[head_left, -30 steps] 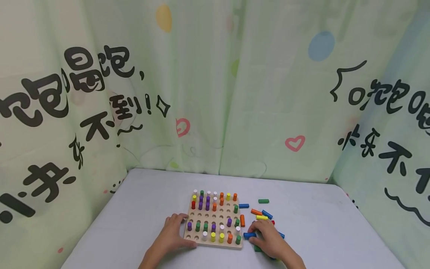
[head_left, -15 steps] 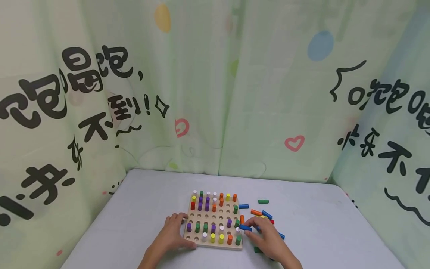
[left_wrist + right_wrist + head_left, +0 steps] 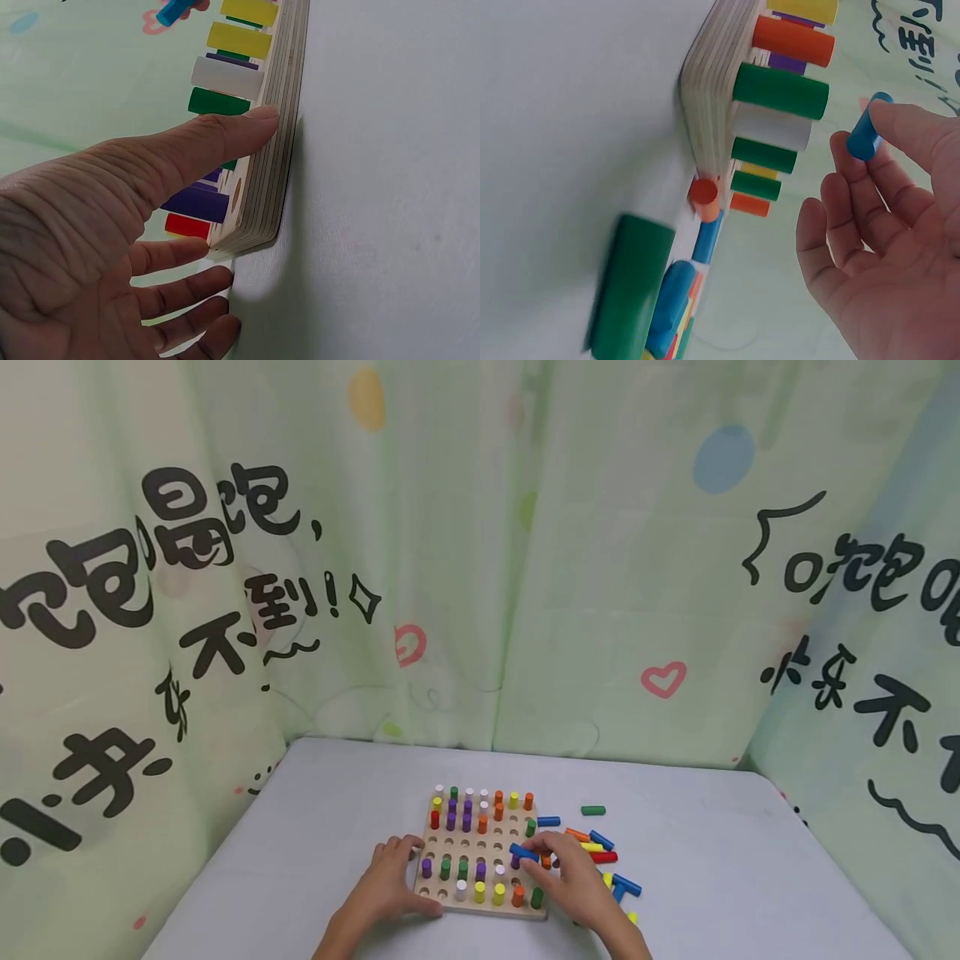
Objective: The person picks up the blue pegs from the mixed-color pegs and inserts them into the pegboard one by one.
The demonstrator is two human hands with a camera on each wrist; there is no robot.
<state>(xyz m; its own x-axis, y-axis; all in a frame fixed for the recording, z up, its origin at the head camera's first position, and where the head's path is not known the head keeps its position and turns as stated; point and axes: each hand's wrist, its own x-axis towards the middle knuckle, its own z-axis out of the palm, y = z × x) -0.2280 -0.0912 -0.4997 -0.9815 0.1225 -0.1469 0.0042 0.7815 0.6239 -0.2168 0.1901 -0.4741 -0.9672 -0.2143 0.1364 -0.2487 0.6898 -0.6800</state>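
One blue peg is pinched between thumb and fingers of the right hand above the pegboard; probably light, stiff and smooth, it seems best held near one end. The pegboard's corner is touched by the spread left hand.

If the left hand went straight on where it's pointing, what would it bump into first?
Probably the flat, light-brown wooden pegboard, right away. The left hand seems to be against its edge already, though tiny gaps are hard to judge.
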